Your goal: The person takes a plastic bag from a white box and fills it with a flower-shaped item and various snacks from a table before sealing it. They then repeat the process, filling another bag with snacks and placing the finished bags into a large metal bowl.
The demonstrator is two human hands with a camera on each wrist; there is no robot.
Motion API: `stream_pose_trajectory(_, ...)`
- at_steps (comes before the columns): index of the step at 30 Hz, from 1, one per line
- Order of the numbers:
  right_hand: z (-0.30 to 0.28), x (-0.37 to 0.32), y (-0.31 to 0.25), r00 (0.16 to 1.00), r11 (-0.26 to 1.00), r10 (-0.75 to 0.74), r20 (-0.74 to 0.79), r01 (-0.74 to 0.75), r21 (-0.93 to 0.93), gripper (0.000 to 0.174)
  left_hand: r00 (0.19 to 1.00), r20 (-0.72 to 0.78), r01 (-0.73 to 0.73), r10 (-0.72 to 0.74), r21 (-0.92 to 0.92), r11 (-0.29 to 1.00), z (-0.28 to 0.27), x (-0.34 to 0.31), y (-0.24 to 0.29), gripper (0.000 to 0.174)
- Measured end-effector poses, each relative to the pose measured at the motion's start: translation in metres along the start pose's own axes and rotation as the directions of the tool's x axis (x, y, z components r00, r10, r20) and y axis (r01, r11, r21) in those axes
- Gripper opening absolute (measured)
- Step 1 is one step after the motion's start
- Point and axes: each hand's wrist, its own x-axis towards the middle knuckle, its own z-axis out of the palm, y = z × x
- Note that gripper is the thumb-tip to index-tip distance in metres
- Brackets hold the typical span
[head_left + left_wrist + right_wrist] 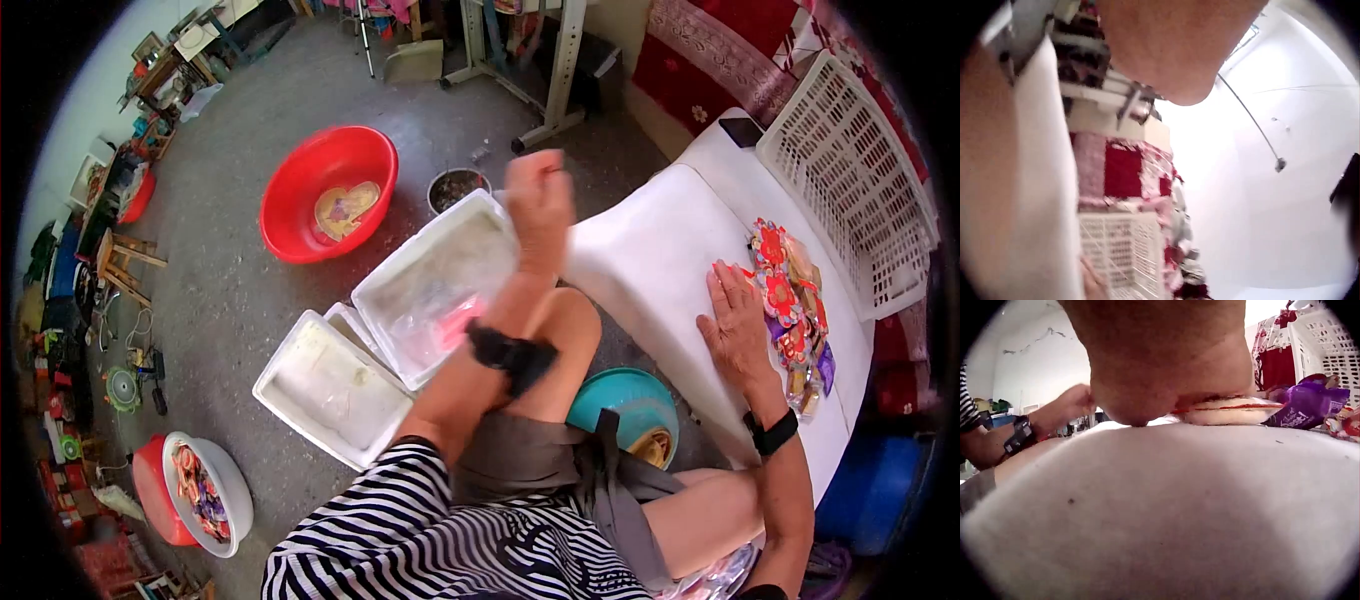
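Observation:
My left hand (540, 215) is raised, blurred, beside the white box's far corner. A small red spot shows at its fingers; whether they hold something I cannot tell. My right hand (738, 325) lies palm down on the white padded surface (660, 225), fingers extended at the edge of a pile of small wrapped packets (790, 300). The pile mixes red flower-patterned, golden and purple wrappers. In the right wrist view, a red-edged pale packet (1229, 414) shows just beyond the palm, with a purple wrapper (1313, 406) to its right.
A white plastic basket (850, 180) leans behind the pile, near a dark phone (741, 131). Two white foam boxes (330, 385) stand on the floor, one containing pink plastic. Around them are a red basin (290, 220), a teal basin (610, 395) and a white tub (235, 490) of packets.

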Motion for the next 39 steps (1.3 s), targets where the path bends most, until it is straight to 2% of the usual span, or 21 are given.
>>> stream_pose_trajectory(2, 0.003, -0.001, -0.001, 1.000, 0.999, 0.010, 0.001, -0.010, -0.032, 0.059, 0.989, 0.097, -0.140, 0.109, 0.408, 0.902, -0.052, 0.003, -0.061, 0.014)
stream_pose_trajectory(3, 0.003, -0.001, 0.000, 1.000, 0.999, 0.015, -0.002, -0.015, -0.034, 0.059, 0.983, 0.182, -0.116, 0.014, 0.564, 0.818, -0.079, -0.002, -0.088, 0.017)
stream_pose_trajectory(5, 0.004, -0.001, 0.001, 1.000, 1.000, 0.011, 0.030, -0.010, -0.027, 0.059, 0.949, 0.239, -0.091, -0.208, 0.834, 0.544, -0.129, -0.032, -0.156, 0.025)
stream_pose_trajectory(7, 0.001, 0.000, -0.001, 0.999, 0.999, 0.020, 0.041, -0.018, -0.031, 0.059, 0.807, 0.247, -0.045, -0.537, 0.932, 0.361, -0.167, -0.057, -0.196, 0.037)
stream_pose_trajectory(9, -0.002, -0.001, -0.002, 0.998, 0.999, 0.031, 0.058, -0.028, -0.039, 0.059, 0.768, 0.269, -0.104, -0.582, 0.948, 0.301, -0.183, -0.077, -0.206, 0.036)
stream_pose_trajectory(16, -0.011, 0.002, -0.010, 0.991, 0.997, 0.079, 0.112, -0.078, -0.017, 0.060, 0.695, 0.294, -0.142, -0.656, 0.951, 0.275, -0.162, -0.075, -0.247, 0.036)
stream_pose_trajectory(18, -0.010, 0.002, -0.009, 0.988, 0.996, 0.093, 0.124, -0.092, -0.015, 0.060, 0.646, 0.257, -0.201, -0.719, 0.966, 0.165, -0.158, -0.068, -0.260, 0.040)
stream_pose_trajectory(19, -0.009, 0.002, -0.008, 0.990, 0.996, 0.085, 0.117, -0.085, -0.006, 0.061, 0.646, 0.264, -0.202, -0.716, 0.964, 0.173, -0.157, -0.065, -0.268, 0.040)
stream_pose_trajectory(21, -0.007, 0.002, -0.008, 0.991, 0.997, 0.078, 0.112, -0.078, -0.004, 0.061, 0.624, 0.222, -0.237, -0.750, 0.967, 0.089, -0.163, -0.060, -0.276, 0.042)
stream_pose_trajectory(22, -0.008, 0.002, -0.008, 0.990, 0.997, 0.079, 0.119, -0.079, 0.000, 0.061, 0.618, 0.221, -0.241, -0.754, 0.967, 0.086, -0.168, -0.056, -0.279, 0.042)
stream_pose_trajectory(24, -0.011, 0.004, -0.010, 0.990, 0.997, 0.082, 0.115, -0.082, -0.007, 0.062, 0.524, 0.235, -0.150, -0.819, 0.972, 0.183, -0.181, -0.046, -0.286, 0.043)
stream_pose_trajectory(25, -0.010, 0.004, -0.011, 0.990, 0.997, 0.082, 0.118, -0.082, 0.002, 0.062, 0.609, 0.254, -0.126, -0.752, 0.966, 0.224, -0.183, -0.043, -0.277, 0.040)
stream_pose_trajectory(26, -0.009, 0.005, -0.011, 0.991, 0.996, 0.086, 0.104, -0.086, -0.001, 0.062, 0.608, 0.251, -0.129, -0.753, 0.967, 0.217, -0.194, -0.041, -0.290, 0.040)
stream_pose_trajectory(27, -0.009, 0.004, -0.010, 0.992, 0.996, 0.092, 0.092, -0.092, -0.005, 0.061, 0.657, 0.261, 0.160, -0.707, 0.868, 0.470, -0.212, -0.041, -0.319, 0.037)
stream_pose_trajectory(28, -0.008, 0.004, -0.010, 0.991, 0.996, 0.093, 0.094, -0.093, 0.000, 0.061, 0.706, 0.245, 0.408, -0.665, 0.627, 0.664, -0.215, -0.035, -0.314, 0.034)
stream_pose_trajectory(29, -0.008, 0.004, -0.010, 0.992, 0.996, 0.094, 0.090, -0.094, -0.004, 0.061, 0.675, 0.222, 0.639, -0.704, 0.301, 0.708, -0.220, -0.033, -0.306, 0.027)
stream_pose_trajectory(30, -0.007, 0.005, -0.010, 0.992, 0.996, 0.093, 0.081, -0.093, -0.008, 0.060, 0.676, 0.217, 0.638, -0.704, 0.306, 0.707, -0.225, -0.027, -0.290, 0.027)
stream_pose_trajectory(32, -0.005, 0.004, -0.009, 0.994, 0.997, 0.084, 0.064, -0.083, -0.008, 0.060, 0.541, 0.163, 0.837, -0.825, -0.007, 0.547, -0.239, -0.020, -0.268, 0.022)
stream_pose_trajectory(34, -0.003, 0.003, -0.008, 0.996, 0.997, 0.076, 0.046, -0.076, -0.012, 0.059, 0.562, 0.195, 0.827, -0.804, -0.093, 0.555, -0.252, -0.020, -0.264, 0.020)
stream_pose_trajectory(36, -0.003, 0.003, -0.009, 0.996, 0.997, 0.077, 0.040, -0.075, -0.035, 0.058, 0.562, 0.132, 0.820, -0.817, -0.216, 0.529, -0.263, -0.021, -0.259, 0.019)
stream_pose_trajectory(39, -0.002, 0.003, -0.007, 0.998, 0.997, 0.063, 0.026, -0.063, -0.036, 0.058, 0.556, 0.092, 0.818, -0.826, -0.236, 0.525, -0.274, -0.021, -0.253, 0.020)
